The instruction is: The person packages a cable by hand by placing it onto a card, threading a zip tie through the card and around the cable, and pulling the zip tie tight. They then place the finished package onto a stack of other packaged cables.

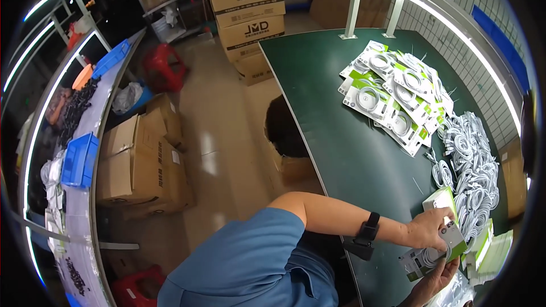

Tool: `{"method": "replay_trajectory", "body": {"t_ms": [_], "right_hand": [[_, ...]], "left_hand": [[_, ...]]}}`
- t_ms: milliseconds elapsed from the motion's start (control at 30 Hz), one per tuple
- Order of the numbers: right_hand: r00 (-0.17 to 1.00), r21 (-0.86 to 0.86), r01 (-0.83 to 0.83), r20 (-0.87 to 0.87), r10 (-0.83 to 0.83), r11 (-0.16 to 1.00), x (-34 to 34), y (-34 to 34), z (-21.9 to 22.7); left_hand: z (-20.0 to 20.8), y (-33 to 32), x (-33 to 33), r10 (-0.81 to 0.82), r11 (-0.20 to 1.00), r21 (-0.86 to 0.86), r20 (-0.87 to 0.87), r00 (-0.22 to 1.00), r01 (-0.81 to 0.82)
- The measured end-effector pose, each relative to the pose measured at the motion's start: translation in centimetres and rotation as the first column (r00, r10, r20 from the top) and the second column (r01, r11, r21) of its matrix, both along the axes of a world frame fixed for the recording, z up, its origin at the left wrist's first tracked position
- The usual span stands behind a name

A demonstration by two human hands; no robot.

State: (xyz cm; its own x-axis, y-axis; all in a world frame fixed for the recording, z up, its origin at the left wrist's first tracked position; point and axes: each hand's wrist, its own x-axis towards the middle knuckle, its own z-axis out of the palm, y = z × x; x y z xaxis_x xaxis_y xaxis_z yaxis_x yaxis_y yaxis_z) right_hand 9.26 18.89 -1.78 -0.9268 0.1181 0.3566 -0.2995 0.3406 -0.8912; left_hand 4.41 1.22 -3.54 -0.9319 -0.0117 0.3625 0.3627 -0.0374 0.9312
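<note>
Both hands are closed on a white, grey and green cable package (pixel 454 240), a flat card with a coiled pale cable on it, tilted over the near right part of the table. My left hand (pixel 424 231), with a black band on its wrist, grips the upper edge. From below, my right hand (pixel 437 282) pinches the lower side, its fingers partly hidden. Beside them lies a heap of coiled white-grey cables (pixel 472 162). Green-and-white packaging cards (pixel 493 256) stand stacked to the right of my hands. Farther off, several packaged cables (pixel 392 88) form a loose pile.
The green tabletop (pixel 347 136) carries all this, with metal posts and a light strip (pixel 455 25) along its far right side. Cardboard boxes (pixel 247 17) stand beyond its left edge. Across the aisle are another bench with blue bins (pixel 80 160) and a red stool (pixel 165 67).
</note>
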Motion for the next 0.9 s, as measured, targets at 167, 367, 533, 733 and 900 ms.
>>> {"method": "replay_trajectory", "body": {"t_ms": [167, 367, 533, 733, 900], "right_hand": [[0.996, 0.112, -0.001, 0.089, -0.009, 0.994, 0.1, 0.3, -0.9], [0.985, -0.131, -0.133, 0.092, 0.145, 0.983, 1.0, 2.5, -1.8], [0.987, 0.081, -0.158, 0.001, 0.159, 0.984, -1.2, 0.9, -1.4], [0.977, -0.073, -0.198, -0.091, 0.191, 0.978, -0.1, 4.0, -0.6], [0.976, -0.198, -0.217, -0.046, 0.212, 0.956, 0.0, 5.3, -1.6]], "left_hand": [[-1.3, -0.2, -0.6, -0.242, 0.97, 0.066, 0.139, 0.96, 0.235], [0.1, -0.3, -0.4, -0.296, 0.946, -0.19, -0.165, 0.941, 0.265], [3.0, -3.1, -0.2, -0.418, 0.882, -0.102, 0.281, 0.864, 0.46], [1.9, 1.3, -0.1, -0.618, 0.785, 0.181, 0.155, 0.771, 0.593], [1.2, 2.6, -0.4, -0.634, 0.773, 0.151, 0.176, 0.753, 0.616]]}}
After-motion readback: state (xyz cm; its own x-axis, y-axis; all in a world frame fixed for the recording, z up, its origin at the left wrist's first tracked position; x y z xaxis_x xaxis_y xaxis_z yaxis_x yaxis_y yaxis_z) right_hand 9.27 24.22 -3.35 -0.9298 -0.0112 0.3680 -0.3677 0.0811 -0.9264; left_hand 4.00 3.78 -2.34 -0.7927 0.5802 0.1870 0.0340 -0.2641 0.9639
